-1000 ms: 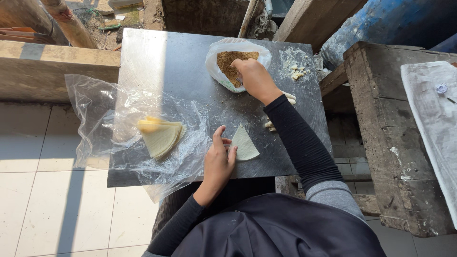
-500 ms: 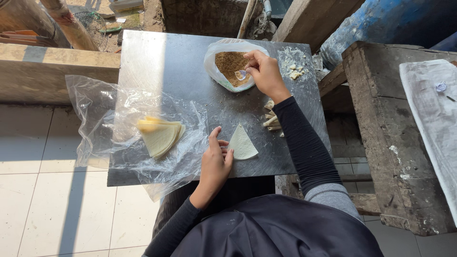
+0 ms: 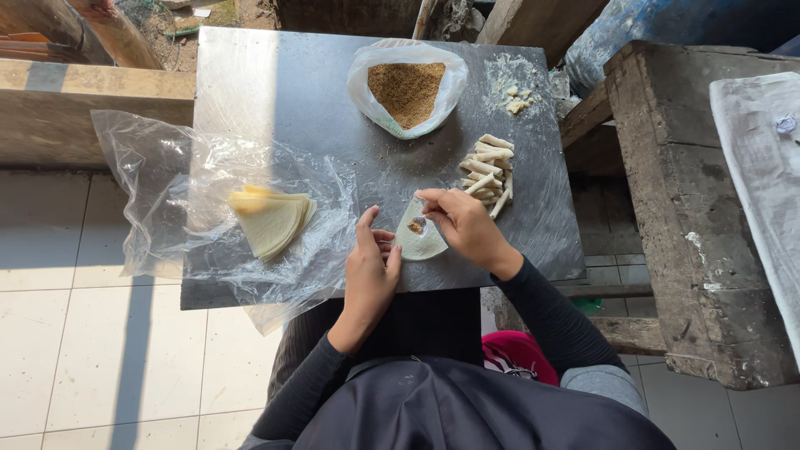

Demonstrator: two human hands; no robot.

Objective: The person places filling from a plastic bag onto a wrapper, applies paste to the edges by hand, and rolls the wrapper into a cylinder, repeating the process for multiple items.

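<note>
A pale wedge-shaped pastry wrapper (image 3: 418, 238) lies on the dark metal tabletop (image 3: 275, 92), with a small brown dab of filling on it. My left hand (image 3: 372, 268) presses on the wrapper's left edge, fingers apart. My right hand (image 3: 463, 225) hovers over the wrapper's right side, fingertips pinched together at the filling; what they pinch is too small to make out. Behind, a white plastic bag (image 3: 442, 92) holds brown crumbly filling (image 3: 407, 88). A pile of finished rolled sticks (image 3: 490, 167) lies just beyond my right hand.
A stack of wedge wrappers (image 3: 272, 218) sits on a clear plastic sheet (image 3: 158, 183) at the left. Crumbs of pale dough (image 3: 513, 93) lie at the far right corner. A weathered wooden bench (image 3: 683, 200) stands right, a wooden beam (image 3: 83, 92) left, tiled floor (image 3: 92, 350) below.
My right hand came back from the bag of filling to the wrapper, and a dab of filling now lies on it. My left hand stayed at the wrapper.
</note>
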